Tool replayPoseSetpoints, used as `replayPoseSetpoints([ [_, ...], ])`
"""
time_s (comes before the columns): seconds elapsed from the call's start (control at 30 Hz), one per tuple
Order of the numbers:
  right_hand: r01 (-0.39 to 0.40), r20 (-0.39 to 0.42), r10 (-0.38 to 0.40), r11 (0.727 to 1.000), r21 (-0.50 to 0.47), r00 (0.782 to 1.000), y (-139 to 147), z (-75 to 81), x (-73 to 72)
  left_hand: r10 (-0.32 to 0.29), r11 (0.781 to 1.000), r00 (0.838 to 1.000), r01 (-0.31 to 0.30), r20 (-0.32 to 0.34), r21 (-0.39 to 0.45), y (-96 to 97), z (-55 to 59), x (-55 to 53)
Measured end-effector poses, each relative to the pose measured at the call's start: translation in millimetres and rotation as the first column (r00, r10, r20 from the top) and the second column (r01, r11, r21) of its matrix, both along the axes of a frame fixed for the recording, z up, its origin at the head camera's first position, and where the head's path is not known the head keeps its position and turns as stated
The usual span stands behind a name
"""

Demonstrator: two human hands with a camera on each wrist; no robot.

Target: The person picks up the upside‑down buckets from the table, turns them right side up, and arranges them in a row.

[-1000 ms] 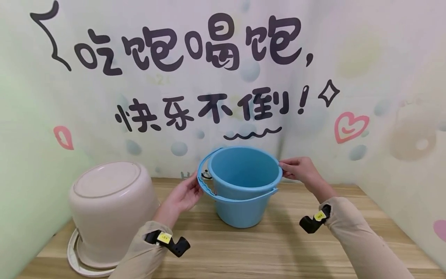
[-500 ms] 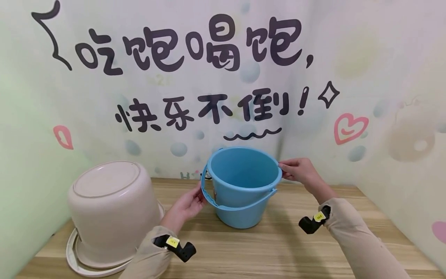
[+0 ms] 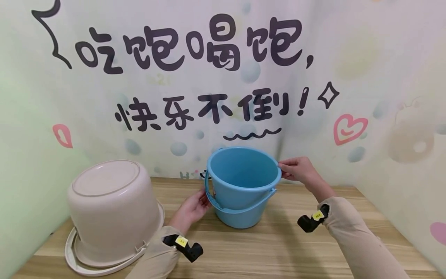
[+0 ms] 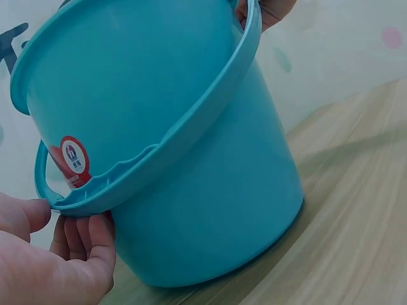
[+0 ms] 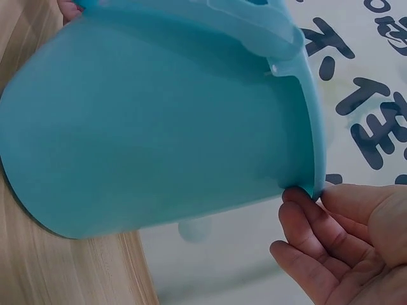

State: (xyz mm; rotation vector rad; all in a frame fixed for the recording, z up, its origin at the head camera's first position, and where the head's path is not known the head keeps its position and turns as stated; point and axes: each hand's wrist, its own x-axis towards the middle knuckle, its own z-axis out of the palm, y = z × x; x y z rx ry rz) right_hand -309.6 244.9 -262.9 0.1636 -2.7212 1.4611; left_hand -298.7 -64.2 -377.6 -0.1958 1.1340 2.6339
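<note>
Here, a person's left hand [image 3: 192,207] pinches the handle [image 3: 230,211] and the right hand [image 3: 297,169] the rim [image 3: 244,189] of a blue bucket [image 3: 240,198] standing on the table [image 3: 278,248] between them, where a firm rim hold should best steady gentle handle work.

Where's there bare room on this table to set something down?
The widest free patch of table is in front of the bucket, between the left sleeve and right sleeve. A narrower strip runs between right sleeve and right wall. It's crowded left, where the upturned tub stands, and between tub and bucket, where the left hand is.
</note>
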Motion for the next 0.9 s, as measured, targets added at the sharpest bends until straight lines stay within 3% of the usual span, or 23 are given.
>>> replayPoseSetpoints([
  [0.27,-0.024,-0.012,0.024,1.000,0.014,1.000,-0.5,2.0,0.2,0.007,0.999,1.000,-0.006,0.014,-0.045,0.9,-0.4,-1.4],
  [0.53,-0.038,0.008,0.037,0.996,0.077,0.999,2.0,7.9,-1.7,-0.029,0.972,1.000,0.031,0.013,-0.235,-3.8,5.8,4.8],
  [0.7,-0.052,-0.030,0.058,0.983,0.176,0.998,2.4,21.2,1.2,-0.035,0.933,0.999,0.037,0.011,-0.359,-13.9,22.5,17.8],
  [0.9,-0.086,-0.079,0.099,0.985,0.151,0.992,-9.1,35.5,9.8,-0.100,0.899,0.995,0.082,-0.020,-0.431,-30.2,52.7,32.8],
])
